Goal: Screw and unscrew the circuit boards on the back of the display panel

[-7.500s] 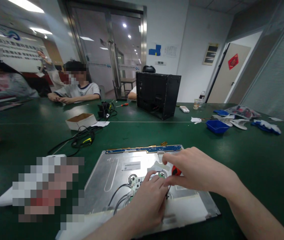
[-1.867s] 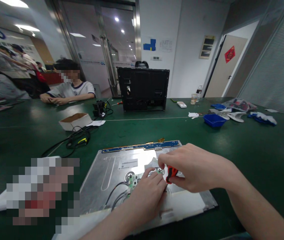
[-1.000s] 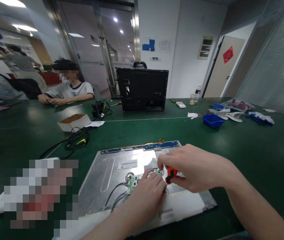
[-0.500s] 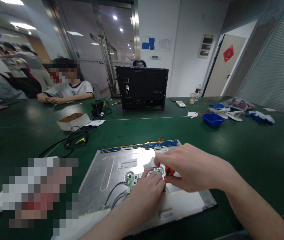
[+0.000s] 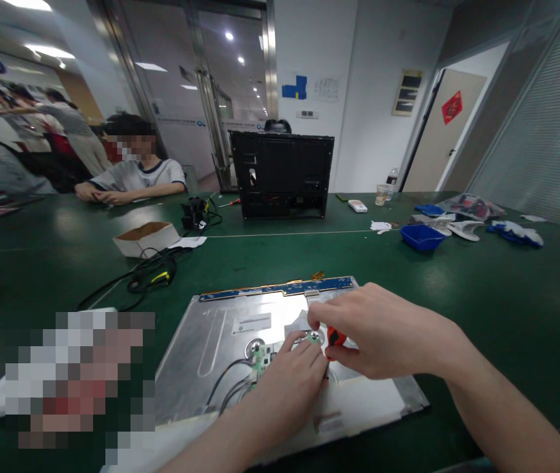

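Observation:
My right hand [image 5: 383,332] is closed around the red and black handle of a screwdriver [image 5: 335,337], whose tip is hidden. Beside it, my left hand [image 5: 292,378] lies over a small green circuit board [image 5: 262,355], its fingers bent and pressed together next to the screwdriver. What those fingertips grip, if anything, is out of sight. The board sits on the metal back of a flat display panel [image 5: 188,351]. Dark cables [image 5: 225,378] run from the board toward the panel's near edge, and a blue circuit strip [image 5: 280,289] lines its far edge.
Beyond the panel stands a black monitor housing [image 5: 284,174]. At left are an open cardboard box [image 5: 144,240] and tangled black cables [image 5: 149,276]. A blue tray [image 5: 421,238] and gloves [image 5: 515,232] lie at right. Across the green table [image 5: 481,309] sits another person [image 5: 144,174].
Both hands stay almost where they were, on the board and the screwdriver. The whole view has shifted very slightly.

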A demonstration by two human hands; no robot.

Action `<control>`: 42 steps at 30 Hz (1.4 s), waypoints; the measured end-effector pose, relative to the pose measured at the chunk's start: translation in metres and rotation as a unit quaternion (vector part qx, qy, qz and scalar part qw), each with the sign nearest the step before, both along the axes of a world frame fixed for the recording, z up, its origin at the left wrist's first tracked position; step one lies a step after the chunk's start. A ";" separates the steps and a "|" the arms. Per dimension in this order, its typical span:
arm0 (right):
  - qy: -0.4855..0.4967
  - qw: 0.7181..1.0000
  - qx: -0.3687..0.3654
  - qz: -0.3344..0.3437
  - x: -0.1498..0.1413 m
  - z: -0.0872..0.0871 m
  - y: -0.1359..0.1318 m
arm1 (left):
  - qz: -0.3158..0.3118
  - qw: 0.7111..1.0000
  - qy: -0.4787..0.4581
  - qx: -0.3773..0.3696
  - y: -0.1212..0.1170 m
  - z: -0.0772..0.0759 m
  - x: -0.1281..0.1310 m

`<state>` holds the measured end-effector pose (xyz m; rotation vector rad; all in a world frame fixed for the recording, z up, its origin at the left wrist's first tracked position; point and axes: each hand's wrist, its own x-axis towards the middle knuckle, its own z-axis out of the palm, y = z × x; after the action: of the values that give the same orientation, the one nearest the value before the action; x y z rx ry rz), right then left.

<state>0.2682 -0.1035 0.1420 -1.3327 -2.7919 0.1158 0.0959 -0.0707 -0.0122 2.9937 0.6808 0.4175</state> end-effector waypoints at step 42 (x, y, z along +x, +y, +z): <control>-0.004 1.000 -0.016 0.007 0.002 0.004 -0.001 | 0.005 1.000 0.009 -0.002 -0.001 0.004 -0.001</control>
<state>0.2703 -0.1043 0.1460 -1.3247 -2.8177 0.1573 0.0945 -0.0717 -0.0084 2.9955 0.6965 0.3882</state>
